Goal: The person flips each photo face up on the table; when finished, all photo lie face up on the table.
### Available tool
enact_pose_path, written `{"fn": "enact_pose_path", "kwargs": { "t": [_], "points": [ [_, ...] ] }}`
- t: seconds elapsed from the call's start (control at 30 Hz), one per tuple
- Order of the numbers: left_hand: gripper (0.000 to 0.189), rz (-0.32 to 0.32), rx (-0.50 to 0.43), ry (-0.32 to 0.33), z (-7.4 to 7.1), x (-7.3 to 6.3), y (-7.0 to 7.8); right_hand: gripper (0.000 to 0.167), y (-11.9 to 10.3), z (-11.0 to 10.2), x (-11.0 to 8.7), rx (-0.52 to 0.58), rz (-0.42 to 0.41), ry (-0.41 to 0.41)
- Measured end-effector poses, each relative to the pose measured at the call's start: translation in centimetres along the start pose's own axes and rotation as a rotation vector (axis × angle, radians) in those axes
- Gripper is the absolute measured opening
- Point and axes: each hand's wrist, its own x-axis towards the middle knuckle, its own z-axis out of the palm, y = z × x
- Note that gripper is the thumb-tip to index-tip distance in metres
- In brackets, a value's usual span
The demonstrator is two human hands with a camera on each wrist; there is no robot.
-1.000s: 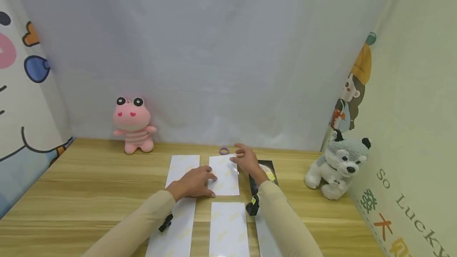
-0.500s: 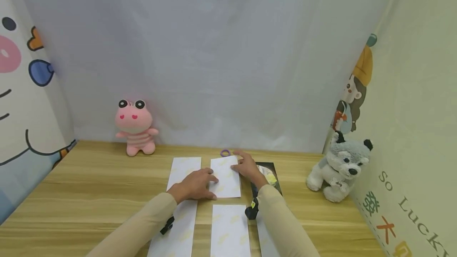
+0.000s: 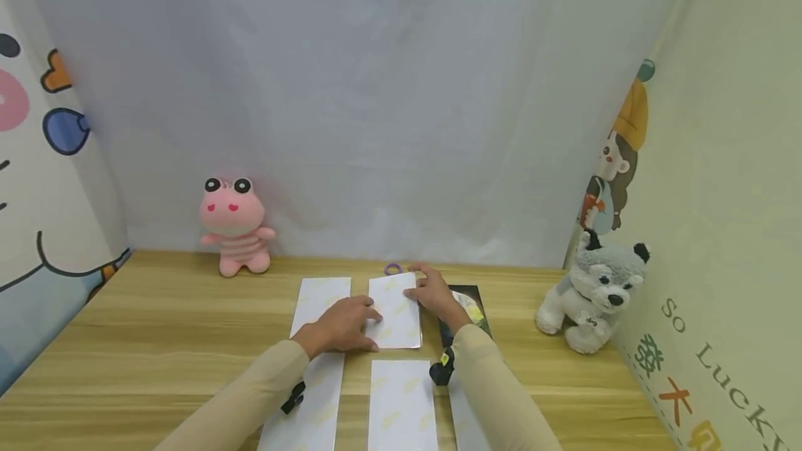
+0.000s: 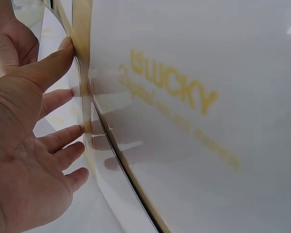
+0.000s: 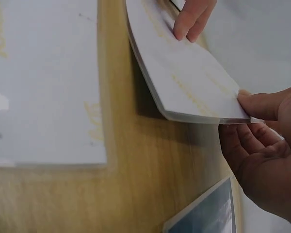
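Note:
A small stack of white photo sheets (image 3: 396, 312), backs up with faint yellow print, stands at the middle far part of the table. My right hand (image 3: 441, 299) pinches its far right corner. In the right wrist view, the right thumb lies on top of the stack (image 5: 184, 82) and the fingers are underneath, with that end raised off the wood. My left hand (image 3: 341, 324) touches the left edge, fingertips on top and thumb by the near left corner. The left wrist view shows the left hand (image 4: 26, 131) with its fingers spread along the edge.
More white sheets lie in columns: left (image 3: 322, 298), near middle (image 3: 402, 402) and near right (image 3: 466, 416). A dark picture (image 3: 471, 301) is right of the right hand. A purple ring (image 3: 392, 268), pink plush (image 3: 234, 225) and grey plush dog (image 3: 592, 294) sit behind.
The right fingers have come slightly lower at the stack's far right corner, and the stack has turned a little. My left hand stays nearly where it was.

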Motion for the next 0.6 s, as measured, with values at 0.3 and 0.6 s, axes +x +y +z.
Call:
{"fn": "enact_pose_path", "kwargs": {
  "t": [0.3,0.6],
  "points": [
    [0.052,0.037,0.025,0.029,-0.1,-0.2,0.1,0.045,-0.9,-0.5,-0.1,0.083,0.005,-0.002],
    [0.045,-0.023,-0.07,0.052,-0.2,0.1,0.6,0.043,-1.3,-1.1,-0.3,0.138,-0.012,-0.011]
  ]
}}
